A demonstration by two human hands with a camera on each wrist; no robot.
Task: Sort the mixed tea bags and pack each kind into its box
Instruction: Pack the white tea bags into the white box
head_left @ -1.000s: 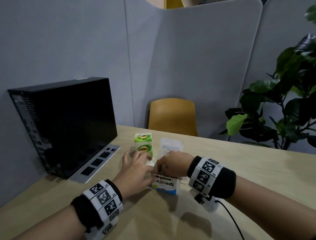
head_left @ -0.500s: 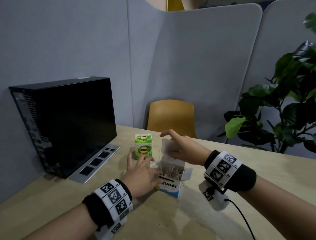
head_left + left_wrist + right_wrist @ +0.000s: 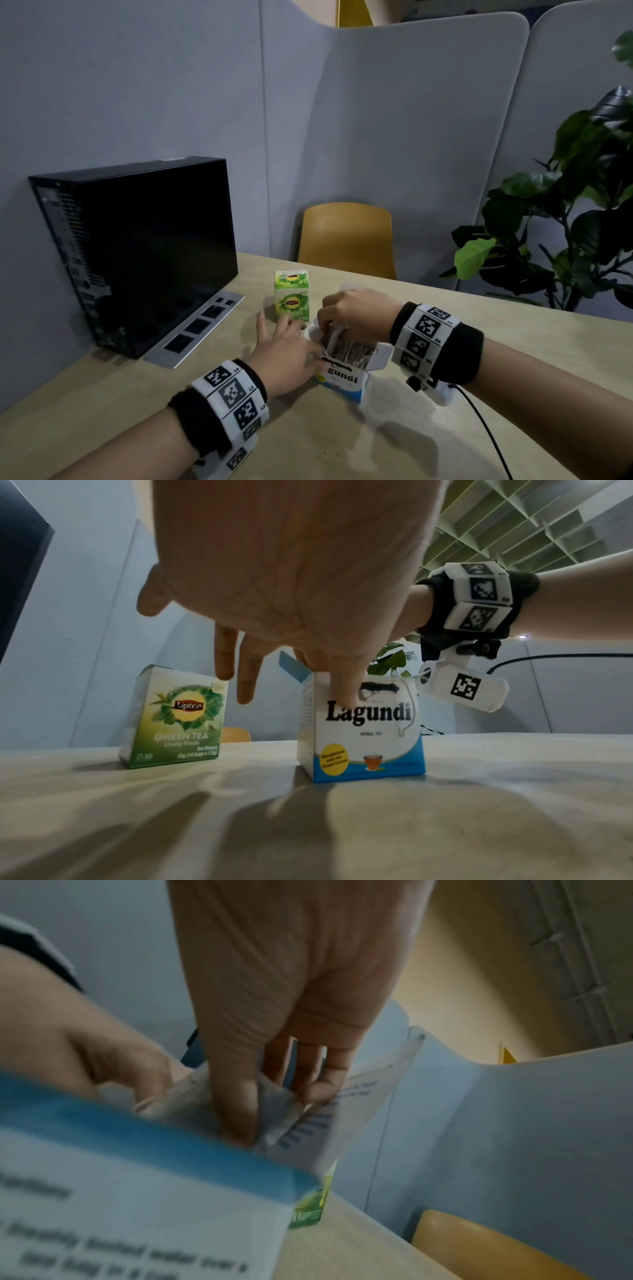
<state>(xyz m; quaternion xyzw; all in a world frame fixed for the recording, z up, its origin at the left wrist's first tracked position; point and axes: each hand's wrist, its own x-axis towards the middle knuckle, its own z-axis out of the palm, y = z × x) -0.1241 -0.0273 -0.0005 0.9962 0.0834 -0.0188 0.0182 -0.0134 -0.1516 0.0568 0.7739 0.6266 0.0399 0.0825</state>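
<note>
A white and blue Lagundi tea box (image 3: 342,381) stands open on the table, with several tea bags (image 3: 352,353) upright inside. My left hand (image 3: 291,339) rests against its left side with straight fingers, and the thumb (image 3: 346,691) presses on the front face of the Lagundi box (image 3: 363,731). My right hand (image 3: 329,329) reaches into the opening from above. Its thumb and fingers pinch a tea bag (image 3: 274,1112) at the rim. A shut green Lipton box (image 3: 292,296) stands just behind the left hand's fingers and shows as the green Lipton box (image 3: 174,718) in the left wrist view.
A black computer case (image 3: 137,253) and a silver socket strip (image 3: 195,329) fill the table's left side. A yellow chair (image 3: 346,240) stands behind the table and a leafy plant (image 3: 565,222) at the right. A black cable (image 3: 486,431) hangs from my right wrist.
My right hand lifted the Lagundi box's lid flap, then came down into the open box and pinched a tea bag. My left hand stayed against the box.
</note>
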